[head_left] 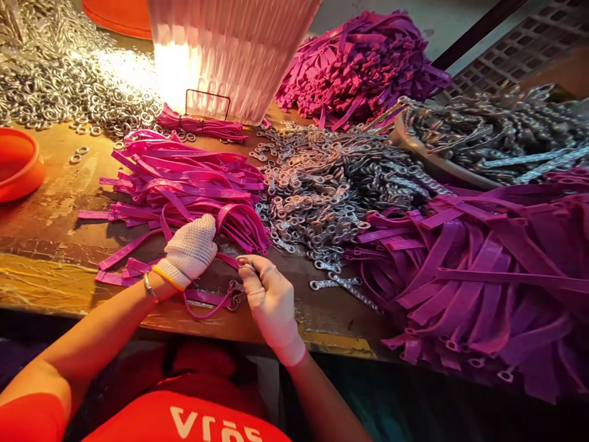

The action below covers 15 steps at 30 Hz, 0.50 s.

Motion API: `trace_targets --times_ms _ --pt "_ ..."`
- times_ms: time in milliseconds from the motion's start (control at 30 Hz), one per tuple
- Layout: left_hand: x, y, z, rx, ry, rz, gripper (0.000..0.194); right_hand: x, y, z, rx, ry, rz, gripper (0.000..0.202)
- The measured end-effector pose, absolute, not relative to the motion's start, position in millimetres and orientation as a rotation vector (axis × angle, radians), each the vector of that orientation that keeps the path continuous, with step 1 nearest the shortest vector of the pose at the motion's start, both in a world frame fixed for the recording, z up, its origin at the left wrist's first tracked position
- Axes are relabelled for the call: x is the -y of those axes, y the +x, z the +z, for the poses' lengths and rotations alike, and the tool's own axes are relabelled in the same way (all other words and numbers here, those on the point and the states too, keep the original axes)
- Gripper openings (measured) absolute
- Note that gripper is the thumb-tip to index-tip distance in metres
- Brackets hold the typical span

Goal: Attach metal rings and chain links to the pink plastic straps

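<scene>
My left hand (192, 247), in a white dotted glove, is closed around a pink strap near the table's front edge. My right hand (269, 294), also gloved, pinches a small metal piece at the strap's right end. Just below and between the hands lies another pink strap (207, 298) with a metal piece (235, 294) at its end. Beyond my left hand spreads a pile of bright pink straps (184, 175). To the right of that pile is a heap of silver metal links (317, 184).
Loose metal rings (78, 86) cover the back left, near an orange bowl (21, 166). A ribbed translucent panel (234, 55) stands at the back. Purple straps are heaped at the back (354, 67) and right (483, 264). A basin (426, 156) holds metal chains (501, 129).
</scene>
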<state>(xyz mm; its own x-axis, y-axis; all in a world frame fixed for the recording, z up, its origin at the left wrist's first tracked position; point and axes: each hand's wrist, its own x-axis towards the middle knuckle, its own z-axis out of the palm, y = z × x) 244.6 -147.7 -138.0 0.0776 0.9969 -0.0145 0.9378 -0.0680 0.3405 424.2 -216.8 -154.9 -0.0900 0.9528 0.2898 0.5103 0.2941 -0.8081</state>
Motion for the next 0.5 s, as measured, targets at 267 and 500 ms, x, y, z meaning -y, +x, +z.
trace_targets --times_ms 267,500 --pt "180.5 234.4 -119.6 -1.739 2.529 0.182 0.034 203.2 428.9 -119.5 2.306 -1.051 0.141 0.01" --pt "212.8 207.7 -121.8 -1.612 2.255 0.882 0.041 219.3 427.9 -100.1 2.173 -1.128 0.661 0.015"
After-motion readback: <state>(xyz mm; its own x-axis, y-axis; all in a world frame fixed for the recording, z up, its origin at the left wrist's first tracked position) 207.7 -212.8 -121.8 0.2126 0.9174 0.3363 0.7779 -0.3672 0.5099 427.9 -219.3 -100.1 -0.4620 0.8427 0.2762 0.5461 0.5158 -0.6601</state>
